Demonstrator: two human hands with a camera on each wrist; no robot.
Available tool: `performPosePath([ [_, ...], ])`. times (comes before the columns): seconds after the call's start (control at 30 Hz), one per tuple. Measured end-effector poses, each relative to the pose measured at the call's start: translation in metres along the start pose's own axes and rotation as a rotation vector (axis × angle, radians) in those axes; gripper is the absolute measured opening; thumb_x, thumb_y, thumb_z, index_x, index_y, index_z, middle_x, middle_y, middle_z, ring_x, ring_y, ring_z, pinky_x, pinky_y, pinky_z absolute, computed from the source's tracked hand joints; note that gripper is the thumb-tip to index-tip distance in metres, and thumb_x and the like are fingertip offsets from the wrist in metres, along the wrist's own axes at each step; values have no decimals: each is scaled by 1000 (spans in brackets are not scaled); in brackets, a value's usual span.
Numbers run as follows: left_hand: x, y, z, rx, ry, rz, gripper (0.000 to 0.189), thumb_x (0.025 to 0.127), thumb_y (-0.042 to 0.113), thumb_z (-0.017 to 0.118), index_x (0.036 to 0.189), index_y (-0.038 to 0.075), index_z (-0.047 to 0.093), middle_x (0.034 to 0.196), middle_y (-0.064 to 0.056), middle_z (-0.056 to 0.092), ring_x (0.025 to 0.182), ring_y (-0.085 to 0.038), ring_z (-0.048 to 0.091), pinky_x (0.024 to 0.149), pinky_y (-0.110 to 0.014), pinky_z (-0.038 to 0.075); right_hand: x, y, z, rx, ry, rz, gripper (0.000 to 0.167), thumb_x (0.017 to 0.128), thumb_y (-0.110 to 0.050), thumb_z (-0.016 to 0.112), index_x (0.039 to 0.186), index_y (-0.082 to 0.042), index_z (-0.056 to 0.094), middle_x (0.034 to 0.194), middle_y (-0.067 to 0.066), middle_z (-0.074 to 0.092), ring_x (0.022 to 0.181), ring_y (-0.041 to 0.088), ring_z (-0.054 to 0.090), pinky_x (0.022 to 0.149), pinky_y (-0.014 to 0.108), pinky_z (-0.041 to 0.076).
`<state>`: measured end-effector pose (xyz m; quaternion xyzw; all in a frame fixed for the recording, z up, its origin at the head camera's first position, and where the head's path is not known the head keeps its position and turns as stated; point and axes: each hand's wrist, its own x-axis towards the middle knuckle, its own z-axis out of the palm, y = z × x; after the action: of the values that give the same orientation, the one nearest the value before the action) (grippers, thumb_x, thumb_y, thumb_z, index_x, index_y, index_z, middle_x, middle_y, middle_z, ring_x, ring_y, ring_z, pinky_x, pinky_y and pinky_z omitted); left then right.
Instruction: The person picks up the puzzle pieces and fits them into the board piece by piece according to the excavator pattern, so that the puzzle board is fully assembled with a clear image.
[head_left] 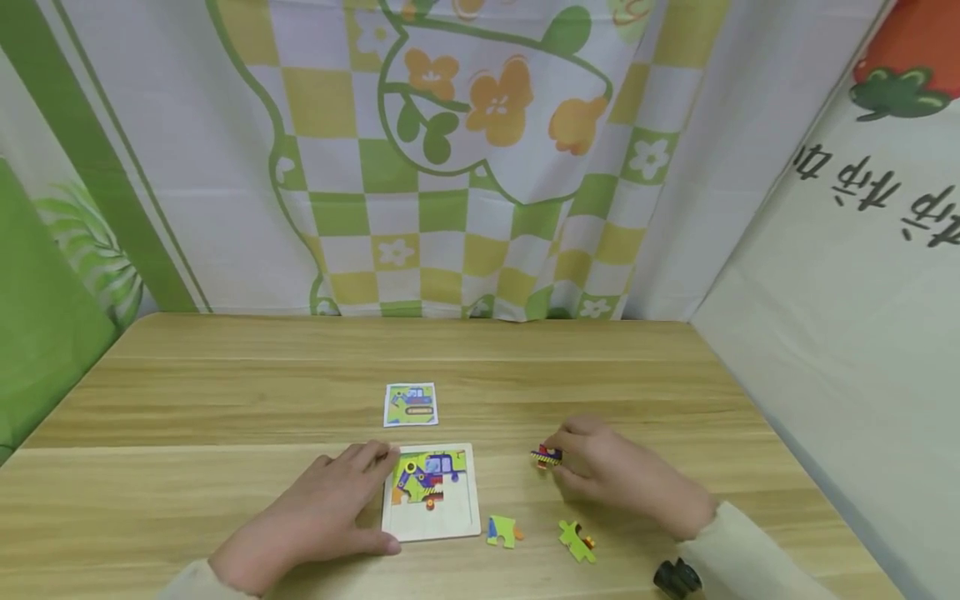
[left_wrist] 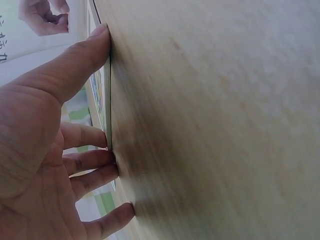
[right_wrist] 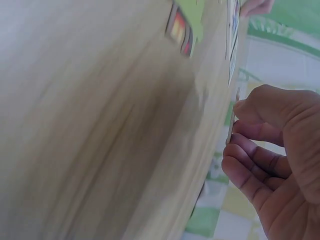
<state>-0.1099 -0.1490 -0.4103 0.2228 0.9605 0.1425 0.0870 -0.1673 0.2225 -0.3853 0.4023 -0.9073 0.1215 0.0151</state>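
Nearest you, at four o'clock from the tray (head_left: pixel 453 523), sits a black object (head_left: pixel 677 577). Toward two o'clock, your right grip (head_left: pixel 618 473), nearly closed, pinches a piece (head_left: pixel 543 455). Your left grip (head_left: pixel 333 510), spread wide, touches the tray's nine-o'clock edge. Two loose pieces (head_left: pixel 506 530) lie near four, the card (head_left: pixel 411 404) near twelve.

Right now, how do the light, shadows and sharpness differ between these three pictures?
Head view: light looks fairly even, the puzzle board readable, the right hand slightly soft. Left wrist view: soft shadow on the tabletop beside the left hand, grain blurred and washed out towards the right. Right wrist view: a broad shadow crosses the tabletop, and the held puzzle piece shows edge-on.
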Motion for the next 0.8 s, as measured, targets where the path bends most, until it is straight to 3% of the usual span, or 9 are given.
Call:
performPosePath([
  [0.3, 0, 0, 0, 7, 4, 0, 111, 75, 68, 81, 156, 2, 45, 161, -16, 46, 146, -37, 48, 107, -70, 47, 20, -21, 14, 75, -65, 12, 27, 94, -17, 74, 120, -8, 75, 107, -1, 66, 89, 2, 56, 79, 22, 59],
  [0.8, 0, -1, 0, 5, 16, 4, 110, 75, 66, 83, 155, 1, 47, 160, -15, 48, 144, -36, 49, 106, -70, 48, 46, -49, 23, 63, -124, -62, 28, 95, -17, 73, 122, -11, 75, 111, 1, 67, 92, 2, 58, 82, 16, 58],
])
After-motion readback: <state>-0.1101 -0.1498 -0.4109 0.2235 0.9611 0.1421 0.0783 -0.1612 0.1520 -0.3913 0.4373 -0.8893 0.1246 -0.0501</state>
